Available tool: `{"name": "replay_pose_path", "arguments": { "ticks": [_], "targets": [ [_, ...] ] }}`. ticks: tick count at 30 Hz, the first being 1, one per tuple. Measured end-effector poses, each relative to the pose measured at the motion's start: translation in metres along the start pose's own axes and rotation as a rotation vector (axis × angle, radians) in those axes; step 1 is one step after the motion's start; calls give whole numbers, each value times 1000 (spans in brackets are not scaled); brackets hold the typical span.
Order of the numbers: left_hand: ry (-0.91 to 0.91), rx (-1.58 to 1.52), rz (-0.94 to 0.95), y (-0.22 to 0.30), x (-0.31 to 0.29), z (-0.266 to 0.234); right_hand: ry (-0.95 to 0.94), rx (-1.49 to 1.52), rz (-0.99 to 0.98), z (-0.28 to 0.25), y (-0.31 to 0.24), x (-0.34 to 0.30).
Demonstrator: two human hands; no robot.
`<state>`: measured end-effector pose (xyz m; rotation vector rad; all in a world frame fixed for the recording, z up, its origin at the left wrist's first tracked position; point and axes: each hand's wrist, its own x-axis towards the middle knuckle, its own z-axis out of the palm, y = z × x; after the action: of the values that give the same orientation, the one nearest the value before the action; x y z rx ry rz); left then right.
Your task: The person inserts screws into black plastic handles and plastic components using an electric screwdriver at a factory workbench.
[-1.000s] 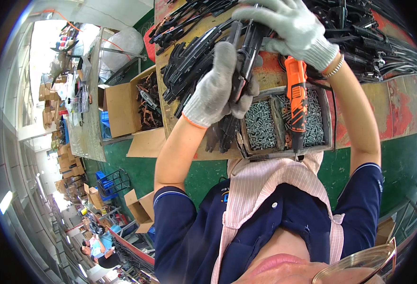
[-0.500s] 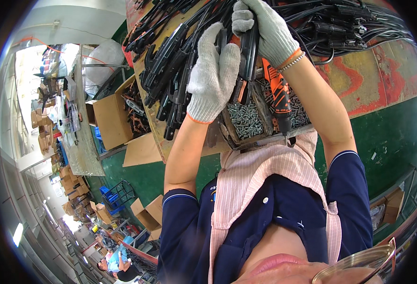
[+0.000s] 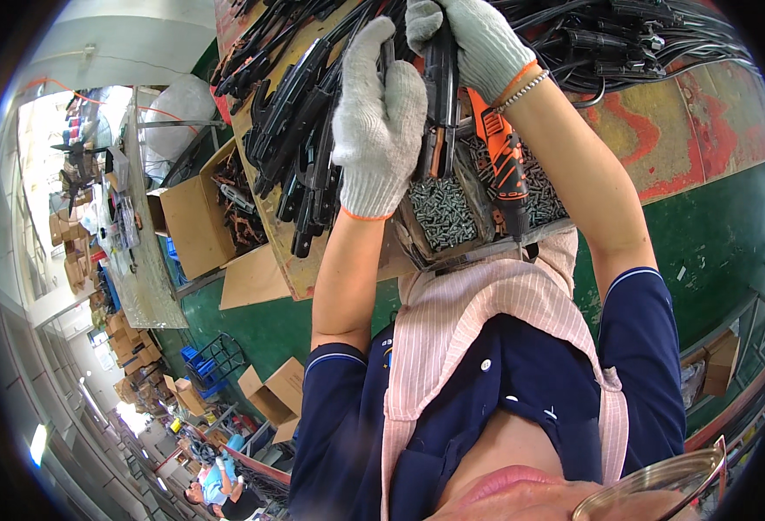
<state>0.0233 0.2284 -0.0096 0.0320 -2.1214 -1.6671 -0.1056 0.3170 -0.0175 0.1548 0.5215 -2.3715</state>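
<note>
My gloved right hand [image 3: 476, 48] is closed round a black welding clamp [image 3: 440, 82], its copper-coloured jaw end pointing down towards me. Close beside it on the left is my gloved left hand [image 3: 379, 122]; its thumb and fingers are closed on a narrow dark piece, mostly hidden, whose kind I cannot make out. Several similar black clamps [image 3: 287, 135] lie heaped left of my left hand. Below my hands stands a tray [image 3: 486, 221] of small silver screws [image 3: 443, 213]. An orange and black power screwdriver [image 3: 504, 156] lies across the tray, bit towards me.
Coiled black cables [image 3: 608, 52] cover the far right of the worn, red-marked table [image 3: 660, 130]. An open cardboard box [image 3: 195, 213] with copper-coloured parts stands left of the table. Further left are shelving, more cartons [image 3: 135, 343] and a person in blue [image 3: 217, 482].
Both hands have shifted slightly up and left, and the clamp in my right hand moved with them. The whole view has also shifted a little. The screwdriver stays across the tray.
</note>
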Motion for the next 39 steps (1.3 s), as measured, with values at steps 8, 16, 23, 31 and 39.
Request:
{"name": "replay_pose_path", "arguments": {
  "ticks": [8,16,23,31,39],
  "targets": [
    [-147,344,40,4,-7,-5,134,-128,-39,0,3,-14],
    [-77,208,193,-18,3,-4,-50,-96,-7,-8,2,-2],
    [-106,395,290,-2,-3,-5,50,-267,-98,9,-2,-16],
    [21,-38,25,1,-1,3,-61,106,17,-6,6,-11],
    [-107,304,226,13,-4,-26,-27,317,-66,-14,-9,-9]
  ]
}}
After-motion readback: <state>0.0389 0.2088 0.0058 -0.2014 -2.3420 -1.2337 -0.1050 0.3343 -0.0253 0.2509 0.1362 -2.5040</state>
